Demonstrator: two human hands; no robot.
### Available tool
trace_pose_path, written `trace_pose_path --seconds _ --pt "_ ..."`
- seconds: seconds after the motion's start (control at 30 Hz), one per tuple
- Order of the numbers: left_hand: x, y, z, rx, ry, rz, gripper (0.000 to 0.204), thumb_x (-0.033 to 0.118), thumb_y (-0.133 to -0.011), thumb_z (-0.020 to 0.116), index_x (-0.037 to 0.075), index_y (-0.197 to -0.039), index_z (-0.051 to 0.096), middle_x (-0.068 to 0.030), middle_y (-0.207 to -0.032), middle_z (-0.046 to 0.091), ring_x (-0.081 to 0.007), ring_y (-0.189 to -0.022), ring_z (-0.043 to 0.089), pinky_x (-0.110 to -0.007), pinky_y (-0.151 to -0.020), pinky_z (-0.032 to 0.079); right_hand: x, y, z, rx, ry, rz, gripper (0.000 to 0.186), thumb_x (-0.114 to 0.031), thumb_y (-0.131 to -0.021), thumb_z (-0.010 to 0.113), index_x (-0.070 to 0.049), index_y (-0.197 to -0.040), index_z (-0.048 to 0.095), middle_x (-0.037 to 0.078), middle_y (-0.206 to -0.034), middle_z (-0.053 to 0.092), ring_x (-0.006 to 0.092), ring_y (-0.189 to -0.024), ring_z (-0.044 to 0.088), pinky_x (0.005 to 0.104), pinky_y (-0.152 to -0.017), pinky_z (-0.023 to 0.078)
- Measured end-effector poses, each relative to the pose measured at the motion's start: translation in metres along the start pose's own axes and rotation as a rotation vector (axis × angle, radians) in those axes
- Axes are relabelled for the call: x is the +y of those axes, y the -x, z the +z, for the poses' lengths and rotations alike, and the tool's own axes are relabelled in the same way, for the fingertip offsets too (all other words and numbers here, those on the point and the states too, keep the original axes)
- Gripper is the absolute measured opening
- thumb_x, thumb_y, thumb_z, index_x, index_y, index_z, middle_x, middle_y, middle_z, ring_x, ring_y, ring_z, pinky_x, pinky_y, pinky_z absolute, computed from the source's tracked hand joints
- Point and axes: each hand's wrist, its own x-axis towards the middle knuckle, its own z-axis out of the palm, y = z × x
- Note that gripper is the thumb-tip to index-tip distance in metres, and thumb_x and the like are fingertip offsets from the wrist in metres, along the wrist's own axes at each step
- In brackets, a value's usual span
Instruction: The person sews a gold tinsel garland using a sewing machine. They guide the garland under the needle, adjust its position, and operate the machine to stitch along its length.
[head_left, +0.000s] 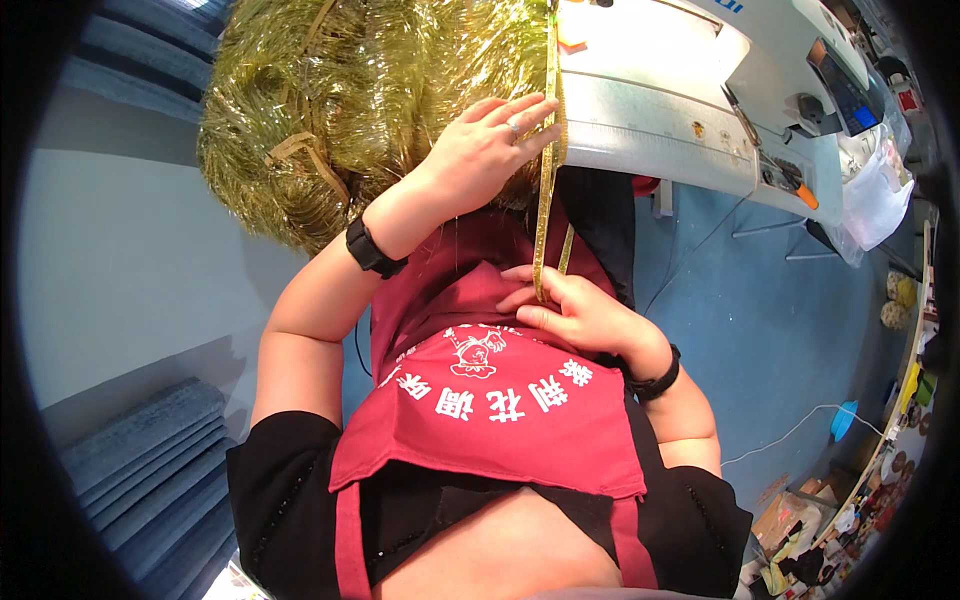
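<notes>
At left, bulky gold tinsel garland (370,70); over its right margin, left hand (485,150) with fingers outstretched onto gold trim ribbon (544,205), apparently steadying it, pinch indeterminable; below, right hand (575,308) closed round same ribbon, seemingly against slack; beyond, white sewing machine (780,50).

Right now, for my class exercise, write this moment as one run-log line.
Left hand: outstretched over tinsel, touching gold ribbon | Right hand: holding ribbon's lower bend | Sewing machine: upper right
</notes>
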Motion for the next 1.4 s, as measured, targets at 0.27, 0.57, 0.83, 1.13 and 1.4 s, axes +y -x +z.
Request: trace_pose_path --seconds 0.27,0.57,0.83,1.13,1.4 --pt "-0.002 -0.006 0.015 0.168 0.083 0.018 0.032 0.007 -0.087 0.064 0.012 -0.117 0.071 -0.0059 -0.141 0.063 -0.0224 -0.13 0.06 -0.039 -0.105 0.05 -0.022 0.003 0.001 0.012 0.421 -0.161 0.056 -0.015 -0.098 0.067 0.004 -0.146 0.044 0.023 -0.13 0.064 0.036 -0.122 0.062 0.0418 -0.106 0.048" --pt "-0.001 0.005 -0.008 0.342 0.267 -0.053 0.036 0.009 -0.089 0.068 0.005 -0.124 0.069 -0.0111 -0.133 0.068 -0.0275 -0.122 0.067 -0.039 -0.095 0.055 -0.009 0.012 -0.071 0.605 1.034 0.183 0.04 -0.017 -0.083 0.075 -0.008 -0.121 0.066 0.014 -0.138 0.057 0.0307 -0.12 0.058 0.0464 -0.106 0.046" --pt "0.025 0.012 -0.01 0.31 0.418 -0.065 0.041 0.01 -0.088 0.072 0.001 -0.128 0.067 -0.0151 -0.132 0.068 -0.0316 -0.124 0.065 -0.042 -0.102 0.053 0.025 -0.067 -0.108 0.745 1.427 -0.264 0.089 -0.023 -0.076 0.082 -0.016 -0.154 0.04 0.005 -0.156 0.047 0.0218 -0.144 0.044 0.0483 -0.125 0.022" --pt "0.049 0.02 0.006 0.269 0.493 -0.103 0.046 0.013 -0.09 0.071 0.0 -0.132 0.063 -0.0161 -0.138 0.063 -0.0338 -0.129 0.062 -0.044 -0.105 0.052 0.032 -0.074 -0.093 0.803 1.159 -0.619 0.032 -0.026 -0.087 0.074 -0.011 -0.115 0.07 0.007 -0.138 0.064 0.0236 -0.129 0.06 0.0458 -0.113 0.039" --pt "0.074 0.02 0.02 0.221 0.535 -0.1 0.045 0.011 -0.092 0.067 -0.001 -0.135 0.059 -0.0198 -0.142 0.059 -0.0374 -0.131 0.058 -0.047 -0.109 0.05 0.035 -0.05 -0.089 0.784 1.115 -0.742 0.024 -0.022 -0.086 0.074 -0.006 -0.103 0.071 0.007 -0.121 0.072 0.0235 -0.119 0.067 0.0431 -0.106 0.049"
